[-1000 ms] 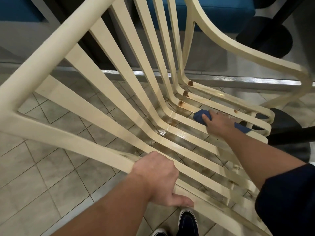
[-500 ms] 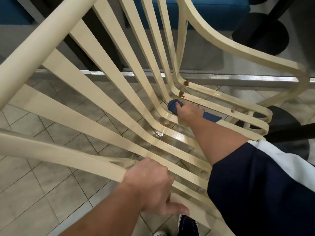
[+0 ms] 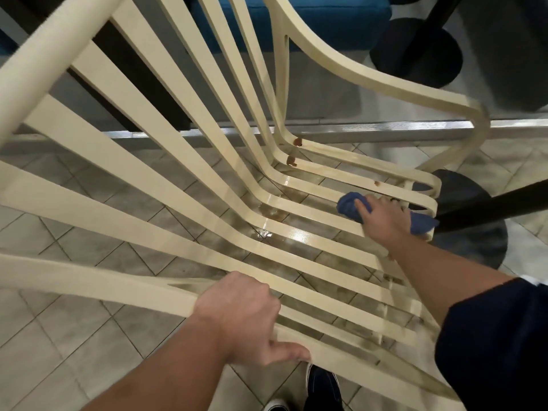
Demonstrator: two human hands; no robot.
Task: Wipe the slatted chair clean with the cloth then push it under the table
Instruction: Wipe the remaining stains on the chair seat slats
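The cream slatted chair [image 3: 166,161] fills the view from above, its seat slats wet and shiny in the middle. Brown spots mark the far slats near the seat's bend. My left hand [image 3: 243,318] grips the near armrest, fingers curled round it and thumb along its underside. My right hand [image 3: 382,219] holds a crumpled blue cloth [image 3: 350,206] pressed on a seat slat close to the chair's front edge. The cloth pokes out on both sides of the hand.
A black round table base [image 3: 471,221] and its dark post stand just beyond the seat's front edge on the right. Another black base [image 3: 418,54] sits farther back. A metal floor strip [image 3: 519,126] crosses the tiled floor. My shoe [image 3: 321,387] is under the chair.
My right hand has drawn the cloth from the seat's bend out along the slat to the front edge. The left hand keeps its grip on the armrest.
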